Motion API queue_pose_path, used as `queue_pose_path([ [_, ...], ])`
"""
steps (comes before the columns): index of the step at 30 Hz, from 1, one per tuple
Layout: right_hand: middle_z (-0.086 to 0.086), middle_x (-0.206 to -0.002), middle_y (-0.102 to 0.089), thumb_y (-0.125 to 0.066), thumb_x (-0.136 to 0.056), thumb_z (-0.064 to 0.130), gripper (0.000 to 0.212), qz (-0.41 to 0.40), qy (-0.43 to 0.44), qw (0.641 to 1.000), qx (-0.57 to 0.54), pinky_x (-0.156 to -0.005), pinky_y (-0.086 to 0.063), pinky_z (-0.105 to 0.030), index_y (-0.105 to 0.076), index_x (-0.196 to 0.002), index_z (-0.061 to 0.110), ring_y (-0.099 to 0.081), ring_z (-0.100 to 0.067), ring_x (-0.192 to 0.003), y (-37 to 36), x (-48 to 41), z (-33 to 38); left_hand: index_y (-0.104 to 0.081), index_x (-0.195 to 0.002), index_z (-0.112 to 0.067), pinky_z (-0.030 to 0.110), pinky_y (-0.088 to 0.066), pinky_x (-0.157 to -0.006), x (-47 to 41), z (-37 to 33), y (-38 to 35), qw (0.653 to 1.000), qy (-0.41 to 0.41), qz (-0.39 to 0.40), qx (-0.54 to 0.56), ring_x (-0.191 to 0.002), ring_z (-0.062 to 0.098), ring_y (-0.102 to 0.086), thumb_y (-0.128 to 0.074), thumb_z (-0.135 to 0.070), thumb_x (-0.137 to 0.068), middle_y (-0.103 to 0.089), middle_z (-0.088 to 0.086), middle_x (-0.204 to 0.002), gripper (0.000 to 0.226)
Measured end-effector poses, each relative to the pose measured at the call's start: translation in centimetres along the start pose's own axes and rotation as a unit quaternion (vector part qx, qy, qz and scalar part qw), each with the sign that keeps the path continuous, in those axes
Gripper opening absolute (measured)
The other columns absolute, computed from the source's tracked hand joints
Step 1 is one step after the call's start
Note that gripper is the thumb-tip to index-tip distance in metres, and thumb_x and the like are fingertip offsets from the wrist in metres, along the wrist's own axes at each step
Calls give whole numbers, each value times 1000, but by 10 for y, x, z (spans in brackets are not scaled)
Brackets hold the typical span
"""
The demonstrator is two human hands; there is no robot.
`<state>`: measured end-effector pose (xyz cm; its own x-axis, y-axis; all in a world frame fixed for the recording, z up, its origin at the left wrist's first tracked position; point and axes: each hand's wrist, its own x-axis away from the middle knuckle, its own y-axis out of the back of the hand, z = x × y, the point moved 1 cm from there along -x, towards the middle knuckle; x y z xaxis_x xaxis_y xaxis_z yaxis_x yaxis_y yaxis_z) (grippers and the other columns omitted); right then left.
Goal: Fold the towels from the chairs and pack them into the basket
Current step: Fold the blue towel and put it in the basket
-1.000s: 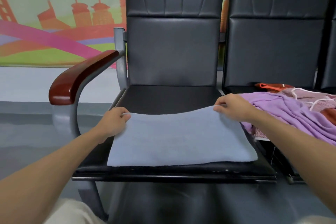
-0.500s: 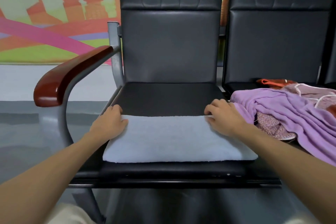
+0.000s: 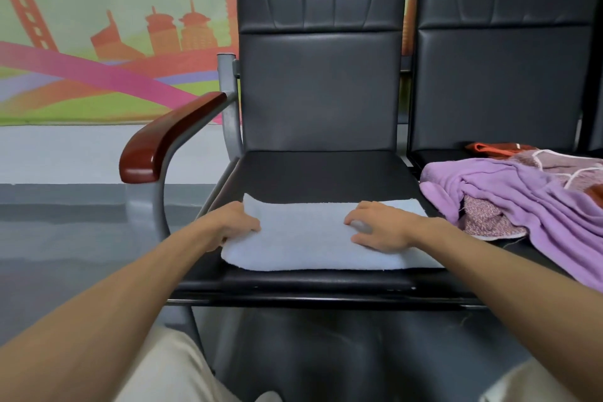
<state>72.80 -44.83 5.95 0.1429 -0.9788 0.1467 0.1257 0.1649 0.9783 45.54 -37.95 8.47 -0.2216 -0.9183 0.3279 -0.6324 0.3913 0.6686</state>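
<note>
Your bare forearms reach in to the pale blue towel (image 3: 310,238), a soft, nappy cloth folded into a thick rectangle at the front of the smooth black chair seat (image 3: 326,173). Your left hand (image 3: 233,225) curls its fingers round the towel's left end. Your right hand (image 3: 381,228) lies palm down on top, fingers loosely bent, gripping nothing. Farther right, a crumpled purple towel (image 3: 522,192) is heaped on the next seat.

Folded blue towel (image 3: 310,246) centre frame on chair seat (image 3: 326,173). Left hand (image 3: 233,225) grips its left edge, right hand (image 3: 383,230) rests on top. Purple towel (image 3: 528,196) at right.
</note>
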Motion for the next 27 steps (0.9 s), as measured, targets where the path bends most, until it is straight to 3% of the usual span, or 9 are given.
queue_pose_path([
  [4,5,-117,-47,-54,-93,34,32,-47,0,997,-62,-98,-40,-30,-58,-123,25,-50,-15,-112,2,10,-6,-61,-110,-5,28,-58,-63,5,-10,0,947,22,43,318,-89,22,-68,-64,-17,-89,-71,12,-103,24],
  [8,6,-103,-58,-57,-92,27,19,-143,-27,986,-83,-88,-44,-29,-67,-106,21,-57,-13,-90,17,25,-28,-61,-110,-6,31,-55,-81,10,-40,-15,870,-53,67,486,-92,21,-66,-58,-12,-92,-68,12,-102,19],
  [10,9,-98,-65,-58,-91,23,15,-189,-64,973,-119,-77,-41,-22,-69,-100,20,-58,-8,-82,22,35,-44,-60,-100,-9,26,-52,-76,12,-59,-27,846,-82,84,520,-78,15,-62,-57,-9,-92,-62,6,-86,8],
  [13,8,-91,-68,-57,-90,17,13,-230,-130,948,-178,-75,-40,-21,-69,-91,22,-59,-9,-84,23,54,-69,-58,-90,-10,19,-49,-50,11,-91,-51,853,-81,87,508,-59,10,-54,-59,-9,-90,-53,1,-72,2],
  [17,11,-72,-65,-54,-87,15,19,-280,-213,912,-212,-56,-40,-17,-69,-82,27,-59,-9,-70,19,75,-98,-49,-84,-11,17,-39,-41,12,-135,-96,874,-79,87,472,-45,10,-43,-59,-3,-88,-43,0,-62,13],
  [19,10,-76,-66,-55,-86,15,18,-289,-225,905,-218,-59,-39,-18,-69,-85,27,-59,-8,-74,17,81,-107,-45,-80,-11,17,-35,-37,12,-153,-123,907,-111,71,400,-36,10,-41,-57,0,-87,-42,1,-58,17],
  [21,9,-84,-67,-56,-86,15,19,-284,-227,906,-215,-67,-37,-20,-71,-91,25,-59,-9,-83,16,86,-113,-46,-83,-10,19,-37,-36,11,-166,-148,937,-147,58,310,-31,12,-43,-55,0,-86,-44,4,-57,14],
  [24,7,-85,-68,-57,-86,12,20,-284,-207,912,-212,-61,-37,-8,-72,-95,21,-61,-9,-82,14,94,-120,-45,-101,-10,23,-47,-40,8,-174,-181,967,-150,103,176,-36,17,-55,-53,-6,-88,-55,10,-63,16],
  [27,4,-90,-73,-56,-87,12,19,-268,-190,922,-204,-66,-39,-4,-71,-95,21,-67,-13,-81,13,101,-120,-46,-109,-2,30,-57,-53,7,-175,-194,969,-126,177,114,-43,18,-62,-51,-18,-96,-54,10,-79,21],
])
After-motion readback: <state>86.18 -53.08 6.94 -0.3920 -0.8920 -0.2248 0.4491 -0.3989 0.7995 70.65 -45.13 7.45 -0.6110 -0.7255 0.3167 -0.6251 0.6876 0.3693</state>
